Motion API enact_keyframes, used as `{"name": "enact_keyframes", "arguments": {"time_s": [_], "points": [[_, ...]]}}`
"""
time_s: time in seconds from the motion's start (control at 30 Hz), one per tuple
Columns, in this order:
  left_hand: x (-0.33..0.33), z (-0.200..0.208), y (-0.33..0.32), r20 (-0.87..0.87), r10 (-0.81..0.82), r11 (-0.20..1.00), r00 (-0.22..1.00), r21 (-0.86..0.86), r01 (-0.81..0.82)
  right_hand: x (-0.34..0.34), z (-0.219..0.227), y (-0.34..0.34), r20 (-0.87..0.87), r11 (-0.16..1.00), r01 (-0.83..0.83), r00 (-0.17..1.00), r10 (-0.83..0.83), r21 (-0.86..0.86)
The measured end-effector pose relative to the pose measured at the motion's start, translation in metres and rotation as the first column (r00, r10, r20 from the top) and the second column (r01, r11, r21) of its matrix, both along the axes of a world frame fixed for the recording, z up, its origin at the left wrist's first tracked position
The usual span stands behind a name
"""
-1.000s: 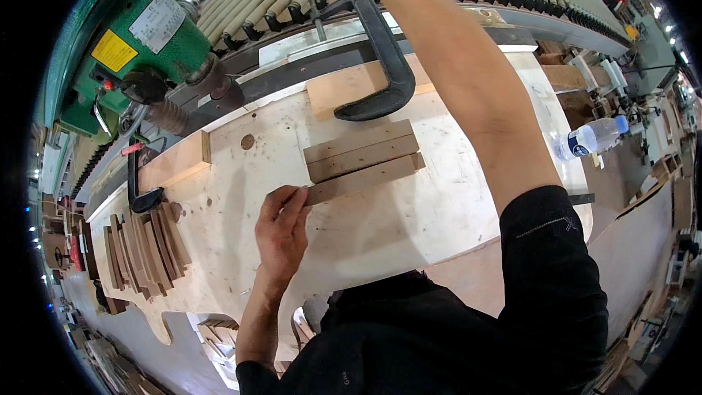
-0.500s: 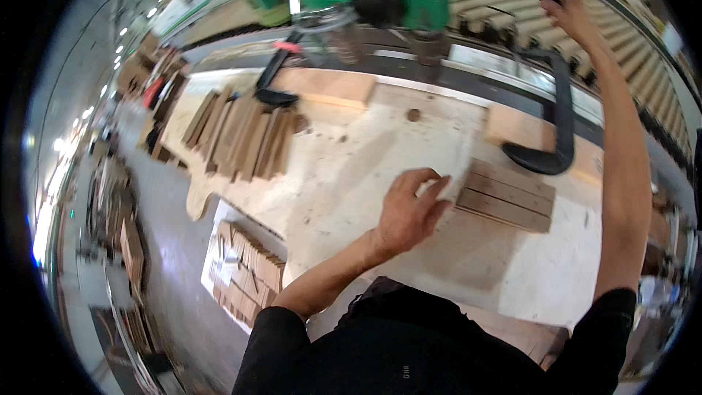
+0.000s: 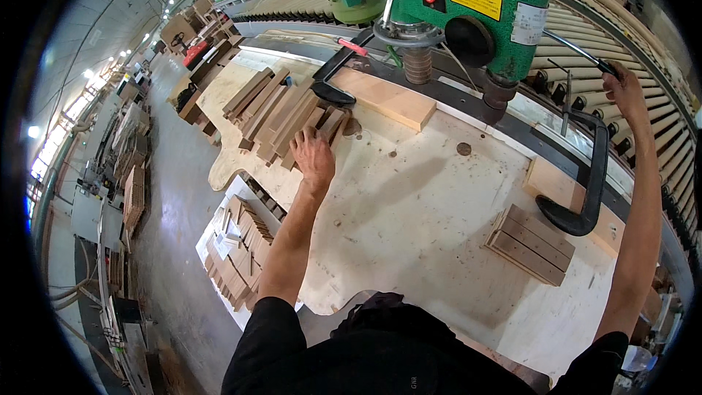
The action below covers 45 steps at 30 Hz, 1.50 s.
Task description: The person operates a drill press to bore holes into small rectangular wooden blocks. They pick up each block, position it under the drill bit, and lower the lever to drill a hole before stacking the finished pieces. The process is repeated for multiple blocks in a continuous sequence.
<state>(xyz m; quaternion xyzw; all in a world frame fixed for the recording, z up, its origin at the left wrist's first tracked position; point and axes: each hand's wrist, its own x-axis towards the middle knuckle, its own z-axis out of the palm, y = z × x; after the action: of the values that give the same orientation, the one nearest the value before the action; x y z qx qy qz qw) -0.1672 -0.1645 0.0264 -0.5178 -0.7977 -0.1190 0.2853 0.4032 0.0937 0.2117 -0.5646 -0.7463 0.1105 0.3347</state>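
My left hand (image 3: 314,157) is at the near right end of a pile of brown wooden strips (image 3: 274,124), its fingers curled over the end of one strip. The undersides of those fingers are hidden. At the far right, my right hand (image 3: 624,93) is closed round the dark grip of a metal lever (image 3: 578,49) on a green drill press (image 3: 515,58). The press's spindle (image 3: 497,95) hangs above the back of the pale wooden board (image 3: 409,227). Several strips (image 3: 531,243) lie side by side as a block on the right of the board.
Black clamps (image 3: 596,175) stand at the back, next to a left wood block (image 3: 391,99) and a right one (image 3: 556,184). Below the board's left edge sits a stack of cut wood pieces (image 3: 238,256). A roller conveyor (image 3: 651,113) runs behind.
My left hand has gone from beside the strip block on the right to the strip pile on the left. My right hand stays on the lever. The view has shifted.
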Motion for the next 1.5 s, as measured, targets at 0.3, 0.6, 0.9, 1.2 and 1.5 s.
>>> {"name": "enact_keyframes", "arguments": {"time_s": [0.3,0.6,0.9,1.2,1.5], "points": [[0.02,0.001,0.008,0.169,-0.045,0.999,0.985,0.032,0.041,-0.001,0.003,-0.005,0.009,1.0,-0.006,1.0,0.006,-0.02],[0.188,-0.003,0.08,0.336,-0.842,0.48,0.421,0.114,0.87,0.002,0.006,-0.002,0.053,1.0,0.019,0.998,-0.017,-0.023],[0.175,-0.036,0.161,0.211,-0.803,0.592,0.557,0.173,0.788,-0.003,0.005,-0.005,0.155,0.997,0.058,0.986,-0.064,0.044],[0.166,-0.033,0.168,0.28,-0.729,0.678,0.625,0.166,0.717,-0.007,-0.029,-0.006,0.16,0.999,-0.007,0.987,-0.001,0.049],[0.165,-0.028,0.167,0.291,-0.726,0.677,0.623,0.145,0.721,-0.036,-0.076,0.003,0.361,0.993,0.119,0.927,-0.104,-0.018]]}}
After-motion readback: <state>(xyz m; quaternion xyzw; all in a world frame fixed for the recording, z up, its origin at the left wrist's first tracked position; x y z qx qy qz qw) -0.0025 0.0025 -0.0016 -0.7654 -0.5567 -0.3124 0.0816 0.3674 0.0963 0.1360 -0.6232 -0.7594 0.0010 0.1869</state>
